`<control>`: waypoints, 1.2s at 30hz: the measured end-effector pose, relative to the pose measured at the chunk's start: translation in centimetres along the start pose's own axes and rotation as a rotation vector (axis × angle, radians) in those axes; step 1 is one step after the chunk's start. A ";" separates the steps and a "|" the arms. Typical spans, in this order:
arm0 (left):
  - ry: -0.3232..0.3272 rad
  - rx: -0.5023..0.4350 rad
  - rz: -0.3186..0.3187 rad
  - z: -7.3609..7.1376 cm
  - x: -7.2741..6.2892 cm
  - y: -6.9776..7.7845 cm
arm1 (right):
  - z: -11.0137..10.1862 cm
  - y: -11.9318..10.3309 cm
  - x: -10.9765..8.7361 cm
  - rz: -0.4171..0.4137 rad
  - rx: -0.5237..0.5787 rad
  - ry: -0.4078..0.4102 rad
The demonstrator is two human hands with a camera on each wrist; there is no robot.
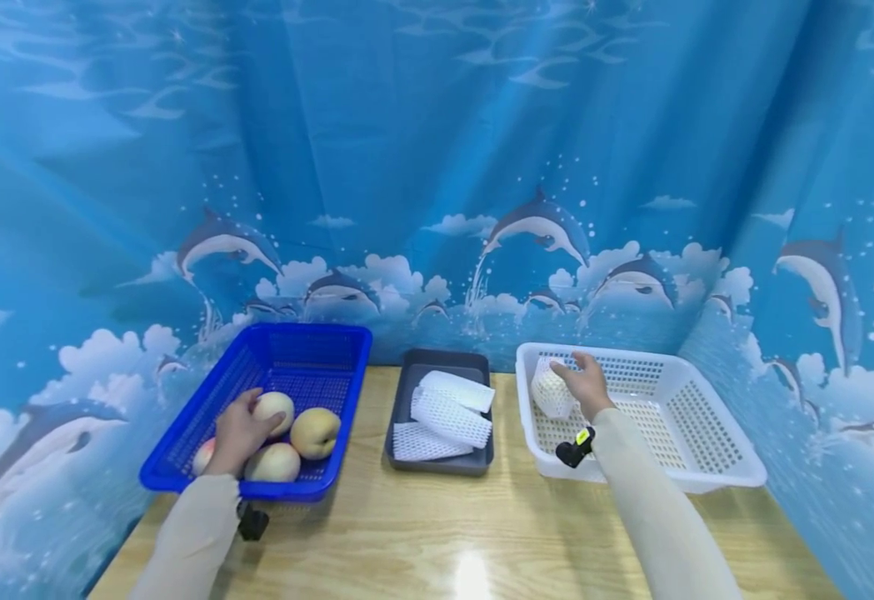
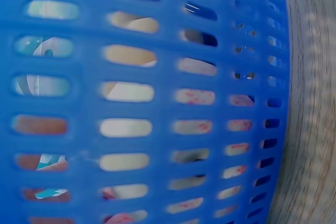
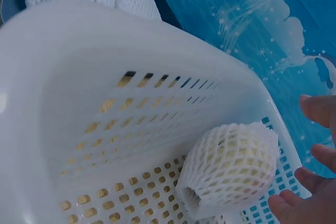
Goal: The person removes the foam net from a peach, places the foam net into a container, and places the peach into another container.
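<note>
In the head view my left hand (image 1: 240, 433) reaches into the blue basket (image 1: 153, 467) and grips a pale peach (image 1: 275, 412), fingers at its far side and thumb near its front. More peaches, one yellowish peach (image 1: 315, 433) among them, lie around that hand. The left wrist view shows mainly the slotted basket wall (image 2: 86, 108), with fruit partly visible behind it. My right hand (image 1: 588, 387) is over the left part of the white basket (image 1: 714, 417). Beside it, apart from its spread fingers, a peach in a white foam net (image 3: 231, 166) lies in the basket.
Between the baskets a dark grey tray (image 1: 444, 360) holds several white foam net sleeves (image 1: 447, 417). All stand on a light wooden table (image 1: 422, 533). A blue dolphin-print curtain (image 1: 422, 167) hangs close behind them.
</note>
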State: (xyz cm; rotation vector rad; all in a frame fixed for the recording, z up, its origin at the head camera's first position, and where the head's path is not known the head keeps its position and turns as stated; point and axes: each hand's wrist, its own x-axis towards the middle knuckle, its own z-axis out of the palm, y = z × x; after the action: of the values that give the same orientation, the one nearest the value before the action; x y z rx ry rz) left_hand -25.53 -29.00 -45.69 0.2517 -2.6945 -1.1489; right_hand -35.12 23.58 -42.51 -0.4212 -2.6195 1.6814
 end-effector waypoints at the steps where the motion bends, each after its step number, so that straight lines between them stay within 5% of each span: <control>1: -0.002 -0.005 -0.001 0.0 0.0 0.1 | -0.1 0.1 0.1 0.005 0.004 -0.010; 14: -0.057 -0.022 -0.033 -0.8 -0.6 1.4 | 0.0 0.9 0.5 0.039 -0.034 -0.067; 22: -0.069 -0.019 0.006 -0.9 -1.1 2.6 | 0.0 1.7 0.5 0.042 -0.022 -0.101; 31: -0.038 0.008 0.122 -0.3 -1.4 3.3 | 0.0 2.2 1.2 0.059 -0.006 -0.178; 36: -0.083 -0.038 0.141 0.1 -2.1 4.1 | 0.1 2.3 1.4 0.070 -0.019 -0.204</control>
State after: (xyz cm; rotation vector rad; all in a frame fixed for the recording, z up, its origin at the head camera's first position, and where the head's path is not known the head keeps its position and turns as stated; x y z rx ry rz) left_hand -23.83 -25.68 -43.04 0.0076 -2.7075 -1.1913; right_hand -35.93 24.65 -44.83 -0.3634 -2.7955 1.8120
